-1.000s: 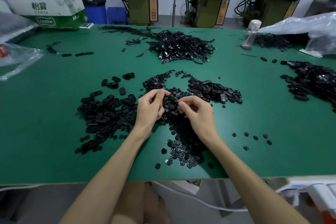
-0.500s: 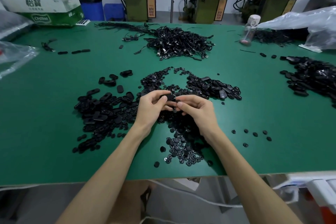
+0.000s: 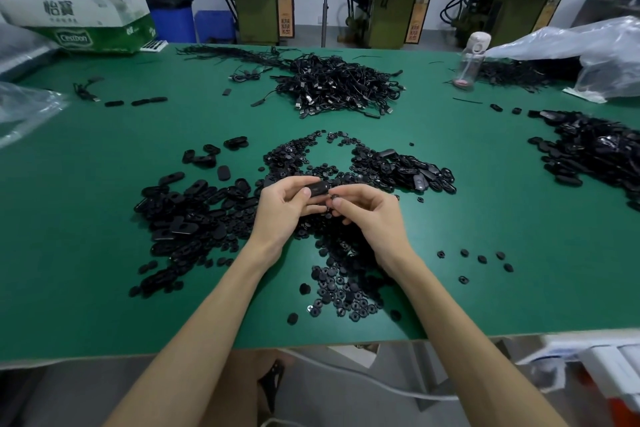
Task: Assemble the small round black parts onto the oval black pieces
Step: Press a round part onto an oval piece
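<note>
My left hand (image 3: pixel 287 210) holds an oval black piece (image 3: pixel 318 190) between thumb and fingers, just above the table. My right hand (image 3: pixel 367 215) pinches a small round black part (image 3: pixel 335 199) at the oval piece's right end. Beneath and around my hands lies a heap of small round black parts (image 3: pixel 341 291). A pile of oval black pieces (image 3: pixel 194 215) spreads to the left of my left hand. A second heap of oval pieces (image 3: pixel 405 170) lies beyond my right hand.
The green table (image 3: pixel 86 253) also carries a tangle of black cables (image 3: pixel 339 87) at the back, another black pile (image 3: pixel 595 149) at the right, a clear bottle (image 3: pixel 471 62), plastic bags (image 3: pixel 588 45) and a green-white carton (image 3: pixel 86 24). Several loose round parts (image 3: pixel 481 258) lie right of my forearm.
Both hands have lifted off the heap of round parts and come together. The oval piece now shows in my left hand, with my right fingertips holding a round part against its end.
</note>
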Demonstrator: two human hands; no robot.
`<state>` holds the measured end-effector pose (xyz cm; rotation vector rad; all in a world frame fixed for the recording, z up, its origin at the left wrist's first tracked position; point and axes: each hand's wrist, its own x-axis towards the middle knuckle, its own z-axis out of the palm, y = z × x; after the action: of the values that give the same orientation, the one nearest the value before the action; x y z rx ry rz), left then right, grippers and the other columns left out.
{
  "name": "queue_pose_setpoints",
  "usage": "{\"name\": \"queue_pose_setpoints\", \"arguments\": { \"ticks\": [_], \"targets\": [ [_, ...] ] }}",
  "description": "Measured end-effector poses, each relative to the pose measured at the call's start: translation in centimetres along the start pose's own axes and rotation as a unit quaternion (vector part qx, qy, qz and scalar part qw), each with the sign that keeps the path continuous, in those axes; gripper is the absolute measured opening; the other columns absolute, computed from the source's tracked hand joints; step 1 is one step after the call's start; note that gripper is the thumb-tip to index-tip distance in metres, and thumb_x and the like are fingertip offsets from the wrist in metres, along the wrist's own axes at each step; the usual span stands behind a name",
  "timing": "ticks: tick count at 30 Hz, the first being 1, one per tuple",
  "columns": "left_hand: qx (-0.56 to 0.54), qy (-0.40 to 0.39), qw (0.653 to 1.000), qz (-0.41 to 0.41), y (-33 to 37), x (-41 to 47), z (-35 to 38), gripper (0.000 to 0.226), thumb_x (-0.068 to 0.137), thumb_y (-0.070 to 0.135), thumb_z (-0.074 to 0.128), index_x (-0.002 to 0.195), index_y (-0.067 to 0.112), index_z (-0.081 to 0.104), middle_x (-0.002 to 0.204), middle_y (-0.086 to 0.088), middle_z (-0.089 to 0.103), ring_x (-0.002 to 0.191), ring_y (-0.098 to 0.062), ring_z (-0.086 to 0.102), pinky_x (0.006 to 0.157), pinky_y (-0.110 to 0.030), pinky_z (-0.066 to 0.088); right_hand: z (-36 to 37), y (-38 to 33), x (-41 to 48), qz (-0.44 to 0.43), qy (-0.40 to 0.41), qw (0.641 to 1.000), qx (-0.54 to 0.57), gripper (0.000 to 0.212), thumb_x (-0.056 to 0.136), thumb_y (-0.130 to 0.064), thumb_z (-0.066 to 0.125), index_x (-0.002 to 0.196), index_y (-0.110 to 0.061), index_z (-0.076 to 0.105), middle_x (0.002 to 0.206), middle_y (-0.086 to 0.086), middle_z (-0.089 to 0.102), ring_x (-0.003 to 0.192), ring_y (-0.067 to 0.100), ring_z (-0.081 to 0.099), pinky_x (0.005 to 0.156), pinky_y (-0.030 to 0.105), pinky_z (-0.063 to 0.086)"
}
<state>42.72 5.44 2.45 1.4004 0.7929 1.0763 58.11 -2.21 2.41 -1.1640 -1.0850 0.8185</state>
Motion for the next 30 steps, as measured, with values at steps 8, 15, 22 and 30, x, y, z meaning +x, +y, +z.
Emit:
{"name": "queue_pose_setpoints", "arguments": {
  "ticks": [8, 15, 22, 30],
  "targets": [
    [-0.017, -0.014, 1.000, 0.011, 0.12, -0.13, 0.05, 0.025, 0.102, -0.006, 0.055, 0.123, -0.002, 0.069, 0.106, -0.011, 0.079, 0.096, -0.026, 0.078, 0.076, -0.027, 0.062, -0.09, 0.43, 0.12, 0.006, 0.022, 1.000, 0.016, 0.011, 0.093, -0.005, 0.073, 0.104, -0.005, 0.073, 0.091, 0.010, 0.079, 0.079, 0.018, 0.073, 0.067, 0.022, 0.056],
    [-0.030, -0.029, 0.999, 0.018, -0.01, -0.17, -0.08, 0.022, 0.100, -0.003, 0.061, 0.119, 0.000, 0.072, 0.108, -0.012, 0.079, 0.098, -0.029, 0.078, 0.079, -0.031, 0.063, -0.12, 0.42, 0.07, -0.005, 0.031, 1.000, -0.005, 0.008, 0.092, -0.006, 0.075, 0.096, -0.013, 0.077, 0.083, 0.001, 0.076, 0.074, 0.010, 0.067, 0.066, 0.022, 0.055],
    [-0.008, -0.027, 0.999, 0.026, 0.08, -0.19, -0.10, 0.013, 0.095, 0.006, 0.072, 0.107, 0.005, 0.077, 0.098, -0.009, 0.079, 0.093, -0.026, 0.077, 0.074, -0.032, 0.063, -0.07, 0.40, 0.18, 0.010, 0.033, 0.999, -0.007, 0.010, 0.092, -0.006, 0.075, 0.102, -0.008, 0.075, 0.083, 0.000, 0.076, 0.074, 0.010, 0.069, 0.065, 0.022, 0.055],
    [0.011, -0.015, 0.999, 0.033, 0.01, -0.16, -0.24, 0.017, 0.098, 0.006, 0.068, 0.112, 0.013, 0.076, 0.096, 0.001, 0.075, 0.085, -0.014, 0.068, 0.071, -0.027, 0.060, -0.03, 0.25, 0.08, 0.009, 0.024, 1.000, -0.017, 0.016, 0.092, -0.006, 0.075, 0.106, -0.012, 0.078, 0.088, 0.002, 0.078, 0.077, 0.011, 0.069, 0.066, 0.023, 0.056]
  ]
}}
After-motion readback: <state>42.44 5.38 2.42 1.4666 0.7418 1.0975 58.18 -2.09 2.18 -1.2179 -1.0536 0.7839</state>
